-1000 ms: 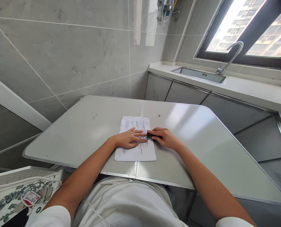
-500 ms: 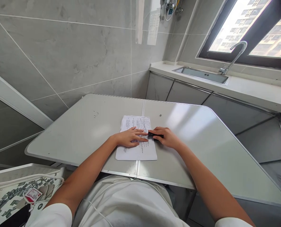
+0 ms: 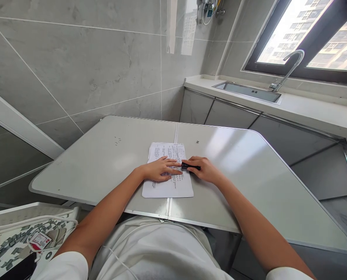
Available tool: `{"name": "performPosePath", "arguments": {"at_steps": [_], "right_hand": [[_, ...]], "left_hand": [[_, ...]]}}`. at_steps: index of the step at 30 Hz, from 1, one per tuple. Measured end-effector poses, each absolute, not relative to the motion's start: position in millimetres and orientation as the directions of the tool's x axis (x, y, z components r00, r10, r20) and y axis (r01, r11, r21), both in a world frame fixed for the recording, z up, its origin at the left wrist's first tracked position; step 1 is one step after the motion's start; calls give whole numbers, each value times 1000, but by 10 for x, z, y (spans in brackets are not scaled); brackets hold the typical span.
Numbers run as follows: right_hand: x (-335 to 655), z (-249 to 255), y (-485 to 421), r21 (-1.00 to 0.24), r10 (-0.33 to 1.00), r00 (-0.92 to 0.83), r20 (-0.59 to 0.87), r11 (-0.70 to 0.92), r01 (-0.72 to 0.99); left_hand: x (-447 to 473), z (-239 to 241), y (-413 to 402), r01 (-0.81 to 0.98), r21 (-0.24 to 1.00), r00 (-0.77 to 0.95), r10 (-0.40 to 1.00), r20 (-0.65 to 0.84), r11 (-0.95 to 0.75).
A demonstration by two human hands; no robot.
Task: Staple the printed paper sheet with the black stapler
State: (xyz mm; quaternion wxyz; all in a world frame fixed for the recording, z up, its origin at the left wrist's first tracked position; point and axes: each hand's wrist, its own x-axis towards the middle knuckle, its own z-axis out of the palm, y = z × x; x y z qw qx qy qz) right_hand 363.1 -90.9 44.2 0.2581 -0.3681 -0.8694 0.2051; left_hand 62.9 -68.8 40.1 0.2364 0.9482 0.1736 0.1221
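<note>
Only the view has shifted slightly since the earlier frame. On the table [image 3: 249, 175], the left hand [image 3: 159, 170], fingers loosely spread, lies flat on printed sheets [image 3: 168, 190]; at their right edge, the right hand [image 3: 206, 170] grasps a black stapler-like tool [image 3: 186, 166].

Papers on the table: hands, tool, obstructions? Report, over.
Left hand spread on papers. Right hand gripping black stapler at their right edge. Small dark bits farther off, not in the way.
</note>
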Motion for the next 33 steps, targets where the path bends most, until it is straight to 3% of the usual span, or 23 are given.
{"name": "performPosePath", "arguments": {"at_steps": [5, 12, 21, 24, 28, 33], "right_hand": [[3621, 435, -921, -515, 740, -611, 282, 654, 554], [3541, 470, -957, -285, 731, -651, 203, 681, 675], [3372, 619, -1014, -119, 764, -644, 27, 642, 757], [3372, 614, -1024, -153, 767, -640, 35, 637, 755], [3600, 574, -919, -336, 773, -628, 89, 617, 712], [4054, 539, -717, -385, 899, -436, 50, 420, 822]], "left_hand": [[632, 401, -694, 300, 478, 913, 394, 106, -825], [621, 366, -676, 323, 461, 921, 387, 50, -826], [604, 430, -688, 363, 443, 917, 399, -14, -820], [603, 477, -696, 382, 440, 913, 404, -48, -813], [612, 524, -695, 377, 450, 917, 396, -55, -809], [617, 512, -690, 358, 465, 922, 384, -42, -810]]}}
